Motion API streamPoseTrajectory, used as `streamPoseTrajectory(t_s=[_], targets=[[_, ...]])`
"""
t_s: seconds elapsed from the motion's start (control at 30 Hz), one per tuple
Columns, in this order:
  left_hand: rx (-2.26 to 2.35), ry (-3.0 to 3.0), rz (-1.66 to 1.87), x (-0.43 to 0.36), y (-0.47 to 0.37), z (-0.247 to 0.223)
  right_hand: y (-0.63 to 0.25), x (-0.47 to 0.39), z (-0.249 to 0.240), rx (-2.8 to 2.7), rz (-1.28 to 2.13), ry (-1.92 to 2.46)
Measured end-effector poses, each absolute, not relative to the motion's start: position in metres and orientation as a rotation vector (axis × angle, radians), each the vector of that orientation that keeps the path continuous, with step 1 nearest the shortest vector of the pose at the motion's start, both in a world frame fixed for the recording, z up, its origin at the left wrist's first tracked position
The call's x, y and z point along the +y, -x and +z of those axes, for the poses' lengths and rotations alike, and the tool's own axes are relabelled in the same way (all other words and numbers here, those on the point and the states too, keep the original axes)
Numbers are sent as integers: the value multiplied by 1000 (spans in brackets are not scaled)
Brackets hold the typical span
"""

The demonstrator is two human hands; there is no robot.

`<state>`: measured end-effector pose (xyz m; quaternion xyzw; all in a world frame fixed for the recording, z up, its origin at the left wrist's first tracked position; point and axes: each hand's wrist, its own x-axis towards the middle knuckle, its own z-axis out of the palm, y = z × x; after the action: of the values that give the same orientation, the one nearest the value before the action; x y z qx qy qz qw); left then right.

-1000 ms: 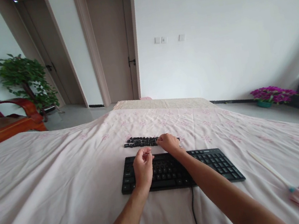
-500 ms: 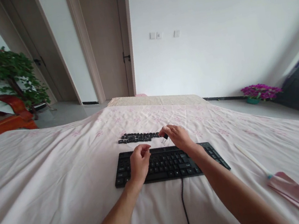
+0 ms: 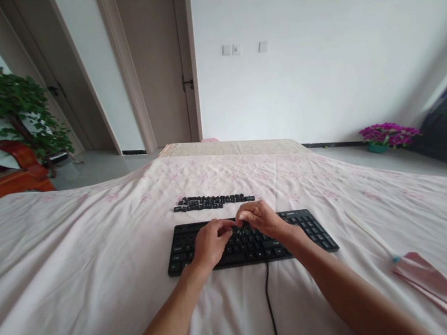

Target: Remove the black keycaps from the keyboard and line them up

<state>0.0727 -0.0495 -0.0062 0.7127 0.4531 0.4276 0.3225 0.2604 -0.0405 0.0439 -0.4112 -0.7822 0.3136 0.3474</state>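
Note:
A black keyboard (image 3: 238, 257) lies on the pale pink cloth, its cable running toward me. Just beyond it, loose black keycaps (image 3: 207, 201) form uneven rows. My left hand (image 3: 212, 243) rests over the keyboard's left-middle part, thumb and forefinger drawn together. Over the upper middle keys is my right hand (image 3: 260, 219), its fingers curled down and close to the left fingertips. Whatever either hand may be pinching is too small or hidden to make out.
A pink fly swatter (image 3: 429, 276) with a white handle lies right of the keyboard. Farther off are a wooden chair (image 3: 5, 179), a green plant (image 3: 13, 110), purple flowers (image 3: 388, 134) and a door (image 3: 155, 59).
My right hand has come back from the keycap rows to the keyboard, beside my left hand. A keycap now shows at the rows' right end. The view has shifted slightly.

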Motion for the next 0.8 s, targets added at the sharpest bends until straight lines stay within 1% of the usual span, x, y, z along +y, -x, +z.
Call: streamPoseTrajectory(t_s=[0.23, 0.47, 0.63, 0.8], targets=[[1202, -1972, 1103, -48, -73, -11, -253, -39, 37, -2136, 784, 1120], [1277, -2055, 993, -46, -80, -9, -254, -41, 23, -2013, 802, 1117], [1387, -2071, 991, -49, -97, -4, -251, -45, 14, -1965, 634, 1144], [1500, -2209, 980, -57, -104, -4, -248, -53, 9, -1892, 493, 1166]])
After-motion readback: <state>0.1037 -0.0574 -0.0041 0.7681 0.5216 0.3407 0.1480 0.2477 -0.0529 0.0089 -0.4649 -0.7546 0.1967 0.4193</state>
